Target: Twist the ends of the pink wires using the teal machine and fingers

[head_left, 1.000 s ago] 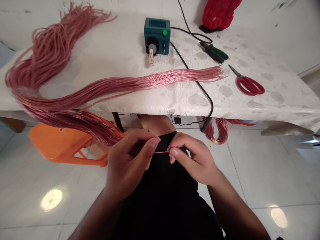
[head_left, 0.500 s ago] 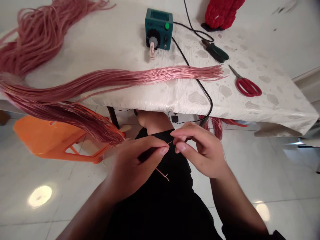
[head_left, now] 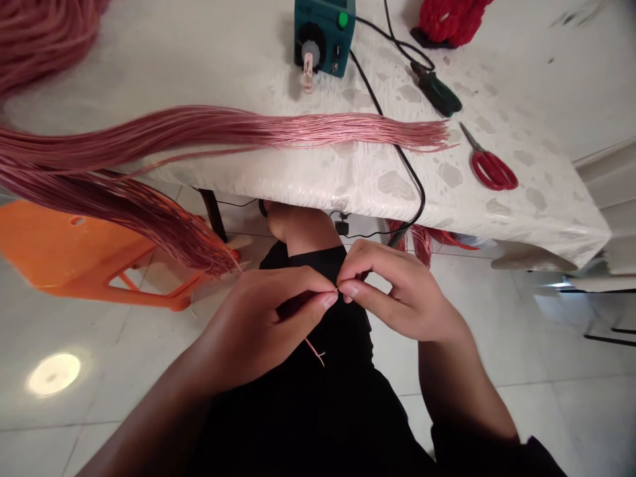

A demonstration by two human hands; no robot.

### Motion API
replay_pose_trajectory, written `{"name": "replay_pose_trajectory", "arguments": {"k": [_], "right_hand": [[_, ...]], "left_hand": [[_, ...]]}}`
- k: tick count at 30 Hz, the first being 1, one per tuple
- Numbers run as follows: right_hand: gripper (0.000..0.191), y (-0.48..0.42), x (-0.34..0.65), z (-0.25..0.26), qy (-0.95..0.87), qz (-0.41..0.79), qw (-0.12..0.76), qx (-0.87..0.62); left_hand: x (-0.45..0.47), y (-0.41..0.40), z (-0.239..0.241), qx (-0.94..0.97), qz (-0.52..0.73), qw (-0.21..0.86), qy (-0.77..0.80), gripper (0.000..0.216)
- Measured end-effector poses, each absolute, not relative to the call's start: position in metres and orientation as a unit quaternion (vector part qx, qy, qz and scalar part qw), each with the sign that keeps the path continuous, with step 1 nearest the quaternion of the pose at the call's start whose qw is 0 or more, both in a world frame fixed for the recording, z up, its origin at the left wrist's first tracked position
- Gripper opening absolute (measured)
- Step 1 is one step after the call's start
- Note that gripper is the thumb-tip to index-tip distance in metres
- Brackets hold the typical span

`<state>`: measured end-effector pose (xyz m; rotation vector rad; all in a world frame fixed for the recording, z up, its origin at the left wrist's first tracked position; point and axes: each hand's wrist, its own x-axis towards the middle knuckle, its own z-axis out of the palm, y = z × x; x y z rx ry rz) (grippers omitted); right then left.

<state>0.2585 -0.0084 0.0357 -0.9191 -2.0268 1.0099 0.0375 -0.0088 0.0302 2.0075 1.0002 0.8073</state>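
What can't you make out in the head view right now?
The thin wire inside the pinch: the fingers of the left hand and right hand hide it.
Pink wire bundle: cut off by the top and left edges.
Teal control box: cut off by the top edge; markings too small to read.
Red object: cut off by the top edge, so its kind is unclear.

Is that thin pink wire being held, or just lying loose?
Held: the pink wire is pinched where the left hand and right hand meet at the fingertips; one end pokes out below.
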Motion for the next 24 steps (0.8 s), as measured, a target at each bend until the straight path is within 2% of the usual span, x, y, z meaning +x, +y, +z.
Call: {"name": "replay_pose_trajectory", "arguments": {"k": [14,24], "right_hand": [[0.005,-0.006,0.267,0.035,-0.781,0.410,0.317,-0.348],[0.008,-0.008,0.274,0.035,-0.747,0.417,0.371,-0.360]], "left_hand": [[0.039,-0.012,0.028,0.767,0.295,0.398,0.408,0.014],[0.037,-0.012,0.028,0.765,0.306,0.398,0.404,0.014]]}}
